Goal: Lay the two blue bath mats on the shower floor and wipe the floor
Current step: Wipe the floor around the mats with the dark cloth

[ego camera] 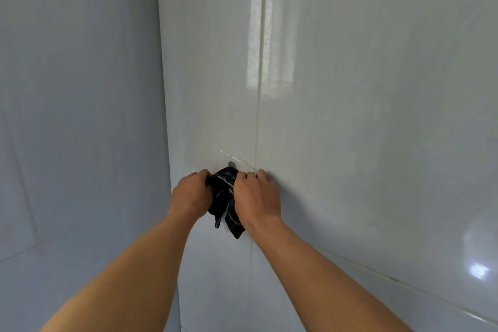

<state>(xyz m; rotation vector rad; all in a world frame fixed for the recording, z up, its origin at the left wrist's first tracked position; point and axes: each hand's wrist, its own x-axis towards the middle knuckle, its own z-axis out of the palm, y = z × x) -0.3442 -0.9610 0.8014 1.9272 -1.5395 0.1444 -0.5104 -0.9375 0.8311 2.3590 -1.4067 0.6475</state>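
1. Dark cloth (pixel 225 197), crossed by a few pale stripes, is bunched between both hands in front of a glossy tiled wall (pixel 377 89), close to where that wall turns a corner (pixel 165 89).
2. Left hand (pixel 191 195) grips the cloth's left side and right hand (pixel 257 197) its right side. The curled fingers (pixel 200 173) of the left and the fingers (pixel 250 175) of the right are both clenched into the fabric, knuckles toward the wall.
3. The bundle's long axis runs roughly up and down. Its top is pinched between the two fists, and two loose tails hang below them, the longer one beside the right wrist.
4. Neither hand is nearer the cloth than the other, since both already hold it. The right hand sits just beside the vertical grout line (pixel 260 89); whether its knuckles touch the tile cannot be told.
5. Thin wet streaks (pixel 237 158) shine on the wall just above the cloth.
6. The blue bath mats and the shower floor are not in view. They presumably lie below the frame, so wiping would mean carrying the cloth downward, away from the wall.
7. Judging by the two-fisted hold, the cloth is probably being gathered or wrung, not pressed flat for wiping.
8. No brand, label or readable writing shows on the cloth or the tiles.
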